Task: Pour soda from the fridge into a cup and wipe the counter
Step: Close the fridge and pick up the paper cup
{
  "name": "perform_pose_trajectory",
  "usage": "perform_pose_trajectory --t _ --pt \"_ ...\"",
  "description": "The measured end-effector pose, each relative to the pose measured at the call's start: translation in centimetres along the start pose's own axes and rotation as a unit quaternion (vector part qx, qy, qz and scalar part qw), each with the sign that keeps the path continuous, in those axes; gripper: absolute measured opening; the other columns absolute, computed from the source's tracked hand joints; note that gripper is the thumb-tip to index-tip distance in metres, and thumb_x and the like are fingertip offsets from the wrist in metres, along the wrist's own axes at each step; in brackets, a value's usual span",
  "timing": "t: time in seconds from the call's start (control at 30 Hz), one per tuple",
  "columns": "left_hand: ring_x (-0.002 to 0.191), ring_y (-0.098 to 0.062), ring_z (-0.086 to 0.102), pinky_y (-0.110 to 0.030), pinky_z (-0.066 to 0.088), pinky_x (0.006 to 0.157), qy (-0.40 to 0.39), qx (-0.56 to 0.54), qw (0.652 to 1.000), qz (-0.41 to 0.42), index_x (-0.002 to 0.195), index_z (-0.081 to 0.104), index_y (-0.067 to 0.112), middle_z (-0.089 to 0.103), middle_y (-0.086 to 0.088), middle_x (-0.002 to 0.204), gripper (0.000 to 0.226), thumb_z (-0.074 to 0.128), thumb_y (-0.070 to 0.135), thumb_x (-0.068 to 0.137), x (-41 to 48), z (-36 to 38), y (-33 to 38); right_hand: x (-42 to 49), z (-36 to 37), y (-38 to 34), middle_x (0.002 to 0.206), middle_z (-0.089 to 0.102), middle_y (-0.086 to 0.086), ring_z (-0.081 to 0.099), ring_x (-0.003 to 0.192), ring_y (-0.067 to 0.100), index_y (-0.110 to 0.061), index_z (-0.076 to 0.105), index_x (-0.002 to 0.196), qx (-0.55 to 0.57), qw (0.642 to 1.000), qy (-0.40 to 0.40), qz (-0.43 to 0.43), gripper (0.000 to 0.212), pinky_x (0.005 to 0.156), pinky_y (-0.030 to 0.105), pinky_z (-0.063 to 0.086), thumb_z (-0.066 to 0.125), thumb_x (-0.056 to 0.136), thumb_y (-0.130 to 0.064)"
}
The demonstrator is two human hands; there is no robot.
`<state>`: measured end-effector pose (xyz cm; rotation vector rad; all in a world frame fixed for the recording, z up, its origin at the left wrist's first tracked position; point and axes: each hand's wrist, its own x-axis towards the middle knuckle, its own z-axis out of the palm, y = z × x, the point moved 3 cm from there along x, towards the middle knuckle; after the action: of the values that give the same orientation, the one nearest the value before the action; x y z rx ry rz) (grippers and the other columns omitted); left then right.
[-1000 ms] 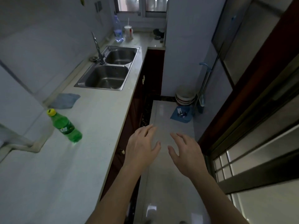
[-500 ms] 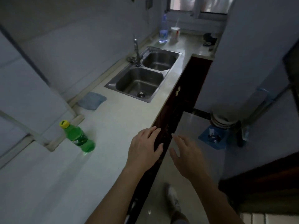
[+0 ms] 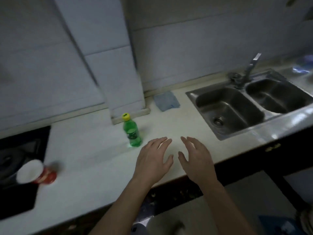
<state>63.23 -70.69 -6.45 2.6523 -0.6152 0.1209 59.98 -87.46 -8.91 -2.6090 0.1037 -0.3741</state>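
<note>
No legible txt, green soda bottle (image 3: 132,133) label too blurred, red cup (image 3: 36,173) print unreadable

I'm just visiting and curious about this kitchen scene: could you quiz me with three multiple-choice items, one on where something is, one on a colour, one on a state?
1. Where is the cloth?
A. in the sink
B. on the counter by the wall, left of the sink
C. under the cup

2. What colour is the bottle's cap?
A. yellow
B. red
C. white

3. What are the hands doing?
A. gripping the bottle
B. open, holding nothing
C. wiping with the cloth

Answers:
B, it lies flat between bottle and sink.
A, yellow atop green.
B, left hand and right hand hover with spread fingers above the counter.
</note>
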Motion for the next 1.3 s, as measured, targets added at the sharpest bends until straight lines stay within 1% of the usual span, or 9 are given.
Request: perform_pose_trajectory --t 0.27,0.37,0.47,0.6,0.8,0.97,1.07,1.17,1.3 --pt "0.118 -0.016 0.056 -0.032 0.048 0.094 0.084 0.024 0.981 -0.173 0.131 0.061 0.022 0.063 0.005 0.13 0.052 0.048 0.044 0.086 -5.7 -3.3 -9.2 2.3 8.0 -8.0 0.125 0.063 0.01 0.06 0.114 0.03 -0.014 0.06 0.13 0.037 0.981 -0.112 -0.152 0.051 0.095 0.046 0.051 0.062 0.082 -0.03" --pt "0.12 -0.016 0.055 -0.032 0.047 0.096 0.096 0.03 0.972 -0.21 0.132 0.06 0.023 0.061 0.006 0.133 0.052 0.049 0.044 0.087 -7.9 -4.0 -12.3 2.5 10.3 -10.9 0.125 0.063 0.01 0.06 0.113 0.031 -0.014 0.058 0.132 0.034 0.97 -0.148 -0.19 0.051 0.096 0.046 0.05 0.065 0.083 -0.029" --pt "0.122 -0.015 0.054 -0.033 0.047 0.098 0.111 0.02 0.965 -0.237 0.133 0.059 0.022 0.06 0.006 0.135 0.051 0.048 0.045 0.088 -9.2 -4.7 -14.7 3.0 11.9 -13.4 0.124 0.063 0.008 0.061 0.108 0.031 -0.016 0.059 0.132 0.04 0.962 -0.169 -0.213 0.052 0.094 0.045 0.051 0.058 0.083 -0.034" --pt "0.123 -0.015 0.053 -0.034 0.048 0.1 0.135 -0.019 0.953 -0.271 0.134 0.059 0.021 0.06 0.005 0.134 0.05 0.048 0.044 0.09 -10.4 -5.4 -17.7 4.5 14.4 -16.3 0.126 0.062 0.009 0.06 0.113 0.031 -0.016 0.058 0.133 0.047 0.951 -0.19 -0.238 0.053 0.094 0.045 0.051 0.065 0.083 -0.03" --pt "0.108 -0.015 0.061 -0.029 0.049 0.093 0.249 -0.077 0.882 -0.392 0.12 0.066 0.02 0.067 0.006 0.118 0.041 0.051 0.04 0.087 -15.7 -6.7 -24.5 5.6 20.0 -22.2 0.127 0.063 0.01 0.06 0.116 0.031 -0.015 0.058 0.133 0.062 0.93 -0.234 -0.278 0.055 0.098 0.042 0.05 0.071 0.082 -0.032" --pt "0.104 -0.021 0.065 -0.04 0.054 0.088 0.26 -0.076 0.829 -0.49 0.117 0.067 0.015 0.07 0.001 0.113 0.051 0.053 0.049 0.083 -21.1 -7.4 -31.3 5.3 26.3 -27.4 0.129 0.063 0.01 0.058 0.12 0.03 -0.014 0.058 0.134 0.069 0.902 -0.304 -0.299 0.058 0.103 0.039 0.043 0.067 0.082 -0.038" --pt "0.101 -0.02 0.066 -0.037 0.054 0.086 0.258 -0.089 0.798 -0.537 0.118 0.066 0.015 0.07 0.0 0.113 0.059 0.056 0.056 0.078 -23.1 -7.6 -34.6 5.1 29.9 -29.9 0.134 0.06 0.011 0.055 0.125 0.029 -0.013 0.056 0.137 0.069 0.883 -0.343 -0.313 0.059 0.107 0.036 0.038 0.07 0.084 -0.035" --pt "0.106 -0.014 0.063 -0.032 0.051 0.09 0.266 -0.121 0.776 -0.56 0.128 0.06 0.017 0.066 0.003 0.12 0.059 0.077 0.044 0.078 -24.1 -7.8 -37.1 4.7 33.2 -32.1 0.141 0.055 0.012 0.049 0.132 0.029 -0.012 0.051 0.141 0.065 0.863 -0.381 -0.325 0.062 0.112 0.034 0.031 0.073 0.086 -0.032" --pt "0.115 -0.008 0.056 -0.029 0.046 0.099 0.265 -0.183 0.755 -0.571 0.143 0.047 0.02 0.058 0.006 0.132 0.082 0.085 0.037 0.072 -24.1 -7.7 -39.7 4.1 36.0 -34.7 0.15 0.046 0.007 0.036 0.142 0.023 -0.016 0.043 0.146 0.065 0.85 -0.414 -0.318 0.066 0.113 0.027 0.023 0.07 0.089 -0.034"
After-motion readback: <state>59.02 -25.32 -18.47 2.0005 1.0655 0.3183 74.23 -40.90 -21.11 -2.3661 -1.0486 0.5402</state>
